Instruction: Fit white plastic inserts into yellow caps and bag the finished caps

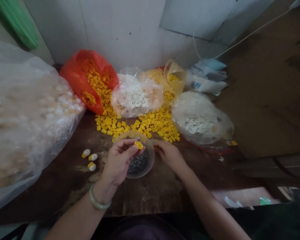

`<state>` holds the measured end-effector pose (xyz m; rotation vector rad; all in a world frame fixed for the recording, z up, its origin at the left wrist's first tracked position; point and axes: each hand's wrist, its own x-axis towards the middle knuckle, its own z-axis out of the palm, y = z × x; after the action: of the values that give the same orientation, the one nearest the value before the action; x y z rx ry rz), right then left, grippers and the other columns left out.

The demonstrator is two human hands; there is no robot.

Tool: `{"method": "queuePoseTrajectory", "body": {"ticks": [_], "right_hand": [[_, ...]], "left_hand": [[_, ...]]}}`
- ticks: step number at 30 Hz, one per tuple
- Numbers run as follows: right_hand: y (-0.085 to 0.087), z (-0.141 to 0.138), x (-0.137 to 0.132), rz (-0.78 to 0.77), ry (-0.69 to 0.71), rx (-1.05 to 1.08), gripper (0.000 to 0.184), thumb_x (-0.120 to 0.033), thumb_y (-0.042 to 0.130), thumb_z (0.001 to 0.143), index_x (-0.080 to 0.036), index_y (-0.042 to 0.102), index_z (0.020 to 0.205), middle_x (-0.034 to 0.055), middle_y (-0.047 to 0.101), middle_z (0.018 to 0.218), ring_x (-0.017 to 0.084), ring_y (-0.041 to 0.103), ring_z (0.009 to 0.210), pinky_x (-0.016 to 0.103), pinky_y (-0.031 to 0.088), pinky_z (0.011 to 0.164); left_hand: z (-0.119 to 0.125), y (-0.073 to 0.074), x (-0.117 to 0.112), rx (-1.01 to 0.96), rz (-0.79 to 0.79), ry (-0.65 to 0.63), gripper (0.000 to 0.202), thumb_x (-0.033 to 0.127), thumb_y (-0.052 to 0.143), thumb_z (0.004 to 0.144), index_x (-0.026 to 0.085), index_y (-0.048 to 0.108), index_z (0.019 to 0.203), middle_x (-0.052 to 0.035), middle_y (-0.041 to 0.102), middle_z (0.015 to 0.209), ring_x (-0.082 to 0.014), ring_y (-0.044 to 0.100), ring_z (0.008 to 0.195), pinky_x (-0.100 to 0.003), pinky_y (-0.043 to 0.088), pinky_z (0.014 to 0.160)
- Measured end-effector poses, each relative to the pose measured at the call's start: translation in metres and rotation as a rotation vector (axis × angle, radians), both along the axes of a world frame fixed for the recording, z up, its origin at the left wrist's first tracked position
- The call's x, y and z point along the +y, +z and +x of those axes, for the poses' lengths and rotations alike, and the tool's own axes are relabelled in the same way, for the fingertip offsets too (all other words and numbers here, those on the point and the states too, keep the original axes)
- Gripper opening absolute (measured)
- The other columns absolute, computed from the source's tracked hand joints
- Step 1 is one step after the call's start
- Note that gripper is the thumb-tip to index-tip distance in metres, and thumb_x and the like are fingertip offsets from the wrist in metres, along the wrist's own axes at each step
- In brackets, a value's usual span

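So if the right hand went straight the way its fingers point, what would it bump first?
Probably the bowl: the right hand points at its rim, very close, though I can't tell whether they touch.

I am facing a brown table [150,198] that is carrying a bowl [150,163], loose yellow pieces [156,122], three white-and-yellow parts [93,157] and a red bag [73,71].

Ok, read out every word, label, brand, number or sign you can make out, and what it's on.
"PIW": apparently these blue letters, on the white bundle against the wall; a mark just before them is too blurred to read.
No other readable text, including on the bowl and the red bag.
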<state>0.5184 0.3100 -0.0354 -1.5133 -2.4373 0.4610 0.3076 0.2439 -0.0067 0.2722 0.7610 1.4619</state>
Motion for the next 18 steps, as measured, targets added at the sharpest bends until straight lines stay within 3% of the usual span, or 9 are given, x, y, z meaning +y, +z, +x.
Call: {"method": "queuePoseTrajectory", "body": {"ticks": [3,5,10,18], "right_hand": [[-0.001,-0.003,0.019,0.008,0.06,-0.074,0.019,-0.012,0.055,0.09,-0.019,0.071,0.097,0.0055,0.072,0.098,0.018,0.066,0.091,0.028,0.05,0.082],[0.003,-0.008,0.039,0.071,0.014,-0.188,0.019,-0.013,0.053,0.092,-0.016,0.07,0.1,0.0086,0.072,0.101,0.019,0.065,0.095,0.028,0.048,0.085],[0.002,-0.018,0.082,0.148,-0.015,-0.322,0.019,-0.009,0.052,0.09,-0.013,0.071,0.094,0.0154,0.068,0.101,0.025,0.06,0.098,0.034,0.044,0.088],[-0.016,-0.01,0.084,0.137,0.089,-0.246,0.013,-0.012,0.061,0.086,-0.015,0.072,0.089,0.0123,0.064,0.108,0.023,0.059,0.1,0.035,0.046,0.091]], "left_hand": [[0.0,-0.001,0.0,-0.009,-0.001,-0.009,0.033,0.024,0.094,0.048,0.016,0.076,0.075,-0.0042,0.077,0.072,-0.0159,0.074,0.068,-0.021,0.06,0.068],[0.0,-0.001,0.0,-0.008,0.002,-0.008,0.033,0.024,0.094,0.048,0.017,0.076,0.075,-0.0038,0.076,0.071,-0.0158,0.074,0.068,-0.02,0.06,0.068],[-0.001,-0.001,0.001,-0.005,-0.01,0.014,0.033,0.024,0.094,0.049,0.016,0.076,0.075,-0.0029,0.076,0.072,-0.0157,0.073,0.069,-0.02,0.059,0.067],[0.0,-0.001,0.0,-0.02,-0.014,-0.011,0.034,0.024,0.095,0.047,0.016,0.075,0.075,-0.0035,0.076,0.072,-0.0157,0.073,0.069,-0.02,0.059,0.068]]}}
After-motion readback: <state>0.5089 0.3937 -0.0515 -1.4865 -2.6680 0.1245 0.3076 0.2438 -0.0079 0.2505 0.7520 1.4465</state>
